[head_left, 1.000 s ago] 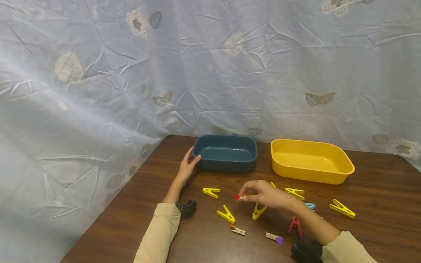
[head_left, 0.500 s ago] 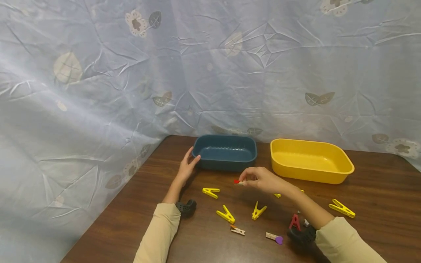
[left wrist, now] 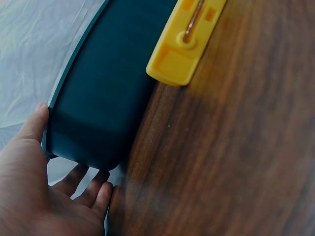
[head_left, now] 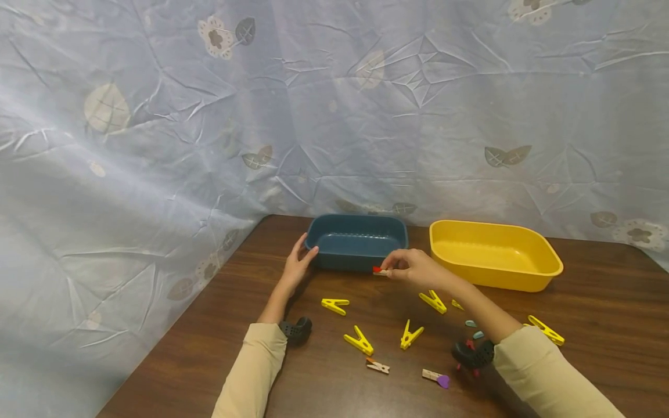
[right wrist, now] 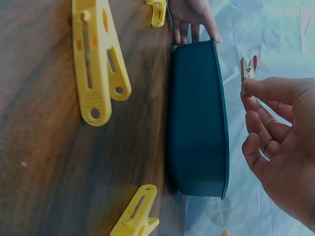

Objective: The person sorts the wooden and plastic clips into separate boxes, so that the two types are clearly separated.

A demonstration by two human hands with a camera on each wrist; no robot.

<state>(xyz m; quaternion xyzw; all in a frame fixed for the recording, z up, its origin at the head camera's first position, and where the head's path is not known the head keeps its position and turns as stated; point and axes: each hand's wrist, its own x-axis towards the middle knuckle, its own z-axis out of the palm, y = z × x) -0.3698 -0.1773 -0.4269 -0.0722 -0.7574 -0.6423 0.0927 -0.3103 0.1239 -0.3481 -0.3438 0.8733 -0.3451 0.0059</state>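
Observation:
My right hand [head_left: 420, 270] pinches a small wooden clothespin [head_left: 380, 271] with a red end between thumb and fingertips. In the head view the clothespin is in front of the dark blue tub [head_left: 360, 261], near its right part; the right wrist view shows the clothespin [right wrist: 248, 70] beyond the rim side. My left hand [head_left: 297, 269] rests against the tub's left end, thumb at the rim, fingers fairly straight along the end wall. Nearby on the table lie yellow clothespins [head_left: 335, 306], a wooden one with an orange-brown end [head_left: 377, 366] and one with a purple heart [head_left: 436, 378].
A yellow tub [head_left: 496, 276] stands right of the blue one. More yellow clothespins [head_left: 546, 331] lie toward the right. A red clothespin [head_left: 468, 345] and light blue pieces [head_left: 474, 329] are partly hidden by the right wrist's black camera [head_left: 473, 353]. A patterned curtain [head_left: 366, 116] hangs behind the table.
My right hand has lifted the red-ended clothespin and moved it away from me, up toward the blue tub. My left hand has stayed at the tub's left end.

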